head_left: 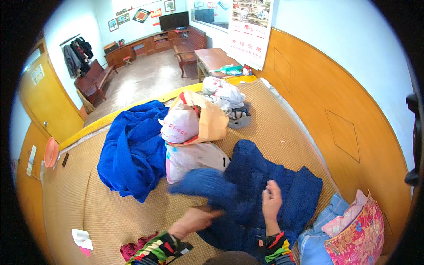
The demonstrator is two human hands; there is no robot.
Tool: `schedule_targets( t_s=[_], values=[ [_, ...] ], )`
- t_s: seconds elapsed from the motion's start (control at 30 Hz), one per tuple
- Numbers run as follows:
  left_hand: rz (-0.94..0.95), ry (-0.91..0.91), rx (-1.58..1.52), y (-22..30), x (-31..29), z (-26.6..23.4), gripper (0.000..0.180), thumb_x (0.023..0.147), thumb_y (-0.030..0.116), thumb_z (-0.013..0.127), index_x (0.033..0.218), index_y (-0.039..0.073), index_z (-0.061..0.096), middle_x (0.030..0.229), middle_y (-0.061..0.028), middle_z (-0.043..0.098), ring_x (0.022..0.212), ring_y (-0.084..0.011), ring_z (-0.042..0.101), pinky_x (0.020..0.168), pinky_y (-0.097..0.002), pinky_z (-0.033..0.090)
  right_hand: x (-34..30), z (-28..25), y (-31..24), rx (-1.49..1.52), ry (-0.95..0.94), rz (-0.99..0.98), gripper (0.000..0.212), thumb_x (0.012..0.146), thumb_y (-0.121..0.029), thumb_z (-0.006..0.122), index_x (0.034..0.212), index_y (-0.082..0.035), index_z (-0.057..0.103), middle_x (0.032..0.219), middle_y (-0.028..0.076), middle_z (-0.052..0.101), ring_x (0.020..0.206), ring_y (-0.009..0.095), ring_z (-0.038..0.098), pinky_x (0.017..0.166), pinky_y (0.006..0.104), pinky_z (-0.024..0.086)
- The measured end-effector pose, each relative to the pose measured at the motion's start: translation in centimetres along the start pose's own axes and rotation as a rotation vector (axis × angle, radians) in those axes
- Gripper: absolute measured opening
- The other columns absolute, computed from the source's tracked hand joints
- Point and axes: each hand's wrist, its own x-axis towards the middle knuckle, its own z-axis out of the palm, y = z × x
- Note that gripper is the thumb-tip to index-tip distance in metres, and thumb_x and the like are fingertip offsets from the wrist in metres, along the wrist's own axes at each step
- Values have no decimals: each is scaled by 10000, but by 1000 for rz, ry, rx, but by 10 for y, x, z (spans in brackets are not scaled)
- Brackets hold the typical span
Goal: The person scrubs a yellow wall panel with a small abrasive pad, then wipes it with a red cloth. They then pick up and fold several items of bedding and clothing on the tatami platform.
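A dark blue knitted sweater (pixel 256 190) lies spread on the woven mat in front of me. Its left sleeve (pixel 203 182) is lifted and smeared by motion. My left hand (pixel 196 221) is beside the sweater's left edge, just below that sleeve; its fingers are blurred, so whether they grip the knit does not show. Over the right part of the sweater is my right hand (pixel 271 201), fingers pointing away from me and slightly apart, holding nothing visible.
Beyond the sweater are a bright blue cloth (pixel 134 150), stuffed bags (pixel 181 123) and a grey bin (pixel 240 117). Pillows (pixel 357 229) lie at the near right. A dark red cloth (pixel 134 247) and a white paper roll (pixel 80 237) lie near left on the mat (pixel 106 216).
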Motion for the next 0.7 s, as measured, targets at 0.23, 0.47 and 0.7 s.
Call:
schedule_targets(
  t_s=[0.23,0.47,0.7],
  values=[
    [338,-264,172,62,18,78,563,854,85,488,1353,347,478,891,-95,496,726,-236,575,536,-325,497,-45,-109,-53,-395,237,-339,279,819,16,511,1091,7,571,1170,169,570,1078,316,544,943,385,413],
    [105,-229,70,37,-24,46,803,701,199,751,1408,304,386,1163,-150,473,837,-322,624,657,-401,538,-203,-131,14,-1039,-967,-334,725,796,-294,681,1419,-116,356,1445,203,326,1337,386,295,998,650,243],
    [-19,-290,368,18,-59,72,890,729,183,733,1461,349,254,1469,-203,301,810,-327,662,646,-424,553,-228,-160,82,-954,-896,-315,749,785,-256,687,1440,-180,332,1383,209,365,1149,381,449,888,547,380]
  ],
)
